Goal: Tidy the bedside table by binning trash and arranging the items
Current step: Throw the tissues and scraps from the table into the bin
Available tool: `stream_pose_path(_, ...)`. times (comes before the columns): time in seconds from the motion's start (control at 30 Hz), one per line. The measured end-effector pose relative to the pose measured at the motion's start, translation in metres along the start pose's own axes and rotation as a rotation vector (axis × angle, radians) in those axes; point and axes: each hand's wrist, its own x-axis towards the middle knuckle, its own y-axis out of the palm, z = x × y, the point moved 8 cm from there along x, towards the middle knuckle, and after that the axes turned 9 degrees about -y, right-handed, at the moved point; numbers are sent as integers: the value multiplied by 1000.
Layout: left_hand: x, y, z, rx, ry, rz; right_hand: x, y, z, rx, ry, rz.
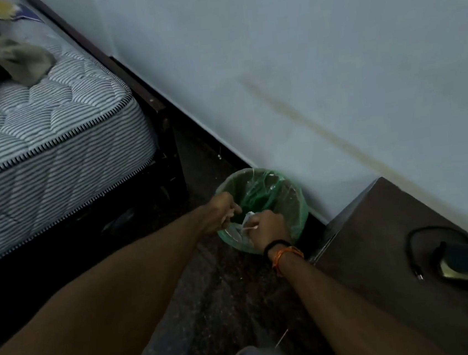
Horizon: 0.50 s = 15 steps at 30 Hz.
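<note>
Over green-lined bin: right hand grips white paper; left hand curled, contents unclear.

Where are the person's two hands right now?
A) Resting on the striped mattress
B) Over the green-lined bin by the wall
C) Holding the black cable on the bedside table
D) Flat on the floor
B: the left hand and the right hand, which grips white crumpled trash, are both over the mouth of the green-lined bin standing against the wall between bed and bedside table.
</note>
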Motion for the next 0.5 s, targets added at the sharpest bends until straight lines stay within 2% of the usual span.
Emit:
stream_pose_path(0.13, 3, 1, -15, -156, 20, -52, 13, -32, -15, 38, 128, -82)
stream_pose_path(0.2, 4, 7, -17, -214, 19, -14, 18, -40, -23, 64, 163, -83)
stream_pose_path(0.27, -2, 16, -18, -204, -5, 49, 23, -43, -31, 97, 186, -59)
stream_pose_path(0.33, -5, 19, -21, -201, -8, 47, 26, -46, -37, 92, 178, -30)
stream_pose_path(0.5, -26, 26, -41, -69, 75, -19, 14, -86, -43, 56, 143, -158)
